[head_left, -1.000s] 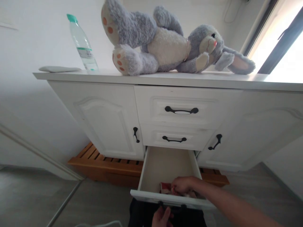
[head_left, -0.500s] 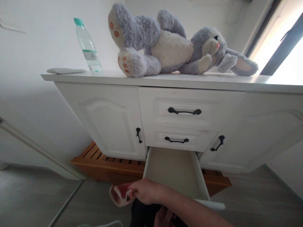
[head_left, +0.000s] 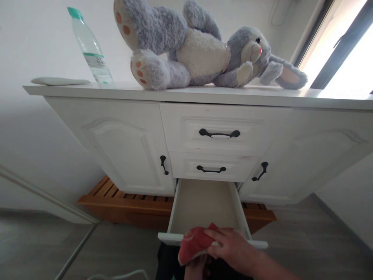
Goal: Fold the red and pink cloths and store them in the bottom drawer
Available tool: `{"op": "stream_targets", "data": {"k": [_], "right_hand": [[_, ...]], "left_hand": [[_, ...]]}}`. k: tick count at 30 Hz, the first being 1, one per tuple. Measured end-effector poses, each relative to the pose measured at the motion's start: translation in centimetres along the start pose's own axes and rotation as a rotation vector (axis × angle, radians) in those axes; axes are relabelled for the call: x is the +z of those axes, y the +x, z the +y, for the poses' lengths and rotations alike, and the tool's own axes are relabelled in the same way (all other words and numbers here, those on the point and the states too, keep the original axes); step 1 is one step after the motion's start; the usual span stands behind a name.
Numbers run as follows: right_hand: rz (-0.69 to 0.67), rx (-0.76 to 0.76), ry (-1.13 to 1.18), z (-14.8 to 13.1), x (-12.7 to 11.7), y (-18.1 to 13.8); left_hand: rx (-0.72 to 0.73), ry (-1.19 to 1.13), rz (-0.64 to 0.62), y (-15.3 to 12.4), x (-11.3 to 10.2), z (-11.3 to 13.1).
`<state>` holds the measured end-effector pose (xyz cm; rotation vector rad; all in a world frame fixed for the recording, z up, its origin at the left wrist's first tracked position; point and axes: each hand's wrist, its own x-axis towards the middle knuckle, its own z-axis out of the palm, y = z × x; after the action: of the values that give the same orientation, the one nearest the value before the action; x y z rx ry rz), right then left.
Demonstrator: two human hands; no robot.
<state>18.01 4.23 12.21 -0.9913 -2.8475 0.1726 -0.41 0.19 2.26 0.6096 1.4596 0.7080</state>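
My right hand (head_left: 233, 247) grips a red and pink soft object (head_left: 194, 243) just above the front panel of the open bottom drawer (head_left: 204, 204), at the bottom middle of the view. My left hand (head_left: 196, 270) shows only partly beneath the red object, right under the drawer front; whether it holds anything is hidden. The drawer's white inside looks bare where it shows.
The white cabinet (head_left: 122, 140) has two shut drawers with black handles (head_left: 219, 134) and two doors. On its top lie a grey plush rabbit (head_left: 198, 54), a plastic bottle (head_left: 89, 48) and a flat pale object (head_left: 60, 81). A wooden slatted rack (head_left: 125, 198) sits beneath.
My right hand took the red object out of the drawer, swung it left, and now holds it back over the drawer front. The left hand stays low by the drawer front.
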Motion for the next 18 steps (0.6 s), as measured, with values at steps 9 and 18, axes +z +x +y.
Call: {"op": "stream_targets", "data": {"k": [9,18], "right_hand": [[-0.168,0.225,0.292,4.9,-5.3,-11.7],[0.611,1.072,0.766,3.6,3.5,-14.2]], "left_hand": [[0.054,-0.125,-0.007,2.8,0.2,-4.0],[0.017,-0.150,-0.006,2.9,-0.1,-3.5]]}}
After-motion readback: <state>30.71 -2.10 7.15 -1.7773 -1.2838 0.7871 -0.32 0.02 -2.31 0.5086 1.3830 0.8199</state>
